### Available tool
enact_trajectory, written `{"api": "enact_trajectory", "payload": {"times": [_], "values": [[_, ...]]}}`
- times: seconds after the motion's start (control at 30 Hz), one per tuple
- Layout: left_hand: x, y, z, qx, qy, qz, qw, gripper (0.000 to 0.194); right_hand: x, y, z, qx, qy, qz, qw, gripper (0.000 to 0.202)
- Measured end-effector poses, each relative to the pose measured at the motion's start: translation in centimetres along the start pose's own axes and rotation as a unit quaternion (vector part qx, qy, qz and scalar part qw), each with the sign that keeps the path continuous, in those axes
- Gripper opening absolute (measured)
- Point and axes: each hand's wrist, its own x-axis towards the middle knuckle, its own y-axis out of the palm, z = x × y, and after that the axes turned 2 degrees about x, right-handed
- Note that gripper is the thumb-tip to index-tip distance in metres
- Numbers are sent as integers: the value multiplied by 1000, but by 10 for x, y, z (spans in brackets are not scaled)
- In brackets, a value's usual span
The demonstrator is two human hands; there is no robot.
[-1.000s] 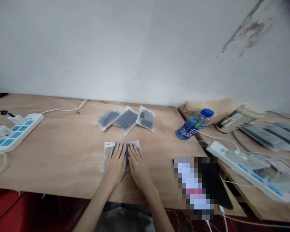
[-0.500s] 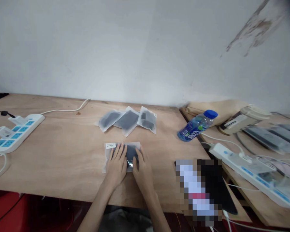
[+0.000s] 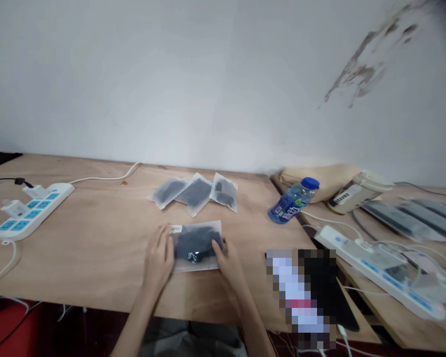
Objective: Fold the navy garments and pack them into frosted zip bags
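Observation:
A frosted plastic bag (image 3: pixel 196 245) with a dark, folded-looking item inside lies flat on the wooden table in front of me. It has a small white label at its upper left, partly covered. My left hand (image 3: pixel 159 255) rests along the bag's left edge, its fingers stretched out. At the right edge, the thumb of my right hand (image 3: pixel 228 258) presses on top of the bag while the other fingers lie along the side. Farther back, three similar bags (image 3: pixel 194 194) with dark contents overlap in a row.
A drink bottle (image 3: pixel 292 201) with a blue cap leans at the right. Beyond it are a coffee cup (image 3: pixel 357 191) and a right power strip (image 3: pixel 379 270) with cables. Pixelated dark devices (image 3: pixel 319 282) lie at the right front. Another power strip (image 3: pixel 35 210) is at the left.
Both hands have moved apart from on top of the bag to its left and right edges, uncovering its middle. The camera view has shifted slightly.

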Motion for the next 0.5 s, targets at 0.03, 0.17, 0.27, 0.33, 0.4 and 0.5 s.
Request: {"api": "enact_trajectory", "payload": {"times": [0.03,0.17,0.27,0.33,0.4,0.5], "values": [[0,-3,11,9,-13,-9,1000,42,-1,-3,1,19,4,4,1000,33],[-5,-4,50,76,-16,-24,997,42,6,-21,9,40,15,21,999,34],[-11,4,61,116,8,-19,993,44,28,-29,15,30,-23,16,999,32],[-13,8,62,127,11,-19,992,45,51,-25,18,50,-49,25,997,34],[-13,9,62,129,8,-20,991,45,78,-10,18,82,-68,19,994,38],[-12,8,61,132,8,-18,991,44,113,21,16,81,-71,2,994,45]]}}
